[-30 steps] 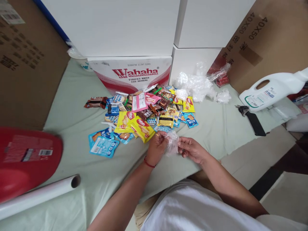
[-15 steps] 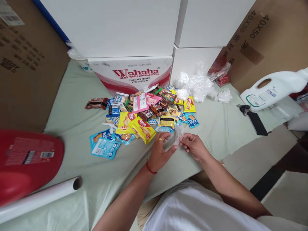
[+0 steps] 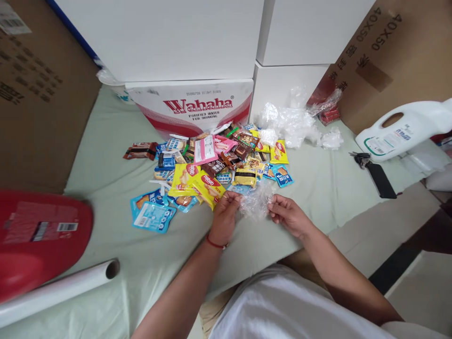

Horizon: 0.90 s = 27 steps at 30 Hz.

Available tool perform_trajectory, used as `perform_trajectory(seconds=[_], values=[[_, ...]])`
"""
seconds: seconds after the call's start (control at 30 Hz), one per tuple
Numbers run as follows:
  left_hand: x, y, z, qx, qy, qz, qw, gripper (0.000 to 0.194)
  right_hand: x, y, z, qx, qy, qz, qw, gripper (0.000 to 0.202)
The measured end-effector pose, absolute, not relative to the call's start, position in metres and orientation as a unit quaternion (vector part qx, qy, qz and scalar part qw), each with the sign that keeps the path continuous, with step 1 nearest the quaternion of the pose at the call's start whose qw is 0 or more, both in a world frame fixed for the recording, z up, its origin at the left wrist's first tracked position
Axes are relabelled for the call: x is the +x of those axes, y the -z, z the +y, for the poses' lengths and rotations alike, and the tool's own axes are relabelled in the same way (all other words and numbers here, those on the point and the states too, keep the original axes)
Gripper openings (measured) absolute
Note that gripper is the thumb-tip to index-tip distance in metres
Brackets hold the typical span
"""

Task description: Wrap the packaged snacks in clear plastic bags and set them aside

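Seen from the head view, the person stands at the near side of a counter point(image 3: 310, 188) spread with a pale green cloth. The left hand point(image 3: 226, 213), with a red cord point(image 3: 216, 243) round its wrist, pinches the left edge of a crumpled clear plastic piece point(image 3: 256, 202) between thumb and fingers. The right hand point(image 3: 288, 214) pinches the right edge in the same way, so the plastic spans the gap between the two hands. It sits at the near edge of a heap of snack packets point(image 3: 219, 155); whether it touches the cloth, I cannot tell.

A yellow packet point(image 3: 209, 188) lies just beside the left hand, on its far side, and a light blue packet point(image 3: 154, 217) lies farther left, at the near left of the heap. Behind the heap stands a white-and-red Wahaha box point(image 3: 197, 108). To its right, on the far side, is a bunch of clear plastic point(image 3: 294, 125).

Over on the right a white bottle point(image 3: 391, 134) lies tilted, with keys point(image 3: 360, 160) and a flat black object point(image 3: 381, 180) just nearer. On the near left, a white tube point(image 3: 60, 293) lies beside a large red object point(image 3: 42, 249). Brown cardboard point(image 3: 38, 122) rises at the far left, and a brown carton point(image 3: 416, 61) at the far right.
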<state>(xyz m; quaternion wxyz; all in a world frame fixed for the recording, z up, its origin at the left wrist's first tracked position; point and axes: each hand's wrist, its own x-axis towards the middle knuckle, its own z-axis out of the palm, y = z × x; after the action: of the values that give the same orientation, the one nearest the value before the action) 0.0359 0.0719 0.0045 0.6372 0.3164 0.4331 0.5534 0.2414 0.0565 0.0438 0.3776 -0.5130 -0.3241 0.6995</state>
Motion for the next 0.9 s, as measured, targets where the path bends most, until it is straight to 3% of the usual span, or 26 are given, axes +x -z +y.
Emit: perform_trajectory(seconds=[0.33,0.5,0.57,0.73,0.9], values=[[0.033,-0.014,0.071,0.206,-0.531,0.364,0.737,0.037,0.269,-0.054,0.059,-0.505,-0.666,-0.326,0.442,0.018],[0.033,-0.018,0.066,0.250,-0.492,0.356,0.754,0.070,0.273,-0.061,0.059,-0.510,-0.658,-0.418,0.364,0.010],[0.031,-0.018,0.066,0.298,-0.468,0.369,0.746,0.075,0.269,-0.064,0.059,-0.486,-0.670,-0.463,0.317,0.008],[0.030,-0.015,0.067,0.407,-0.380,0.431,0.710,0.050,0.264,-0.067,0.062,-0.441,-0.685,-0.525,0.246,0.021],[0.033,-0.015,0.069,0.413,-0.430,0.471,0.650,0.041,0.271,-0.061,0.068,-0.509,-0.604,-0.546,0.278,0.028]])
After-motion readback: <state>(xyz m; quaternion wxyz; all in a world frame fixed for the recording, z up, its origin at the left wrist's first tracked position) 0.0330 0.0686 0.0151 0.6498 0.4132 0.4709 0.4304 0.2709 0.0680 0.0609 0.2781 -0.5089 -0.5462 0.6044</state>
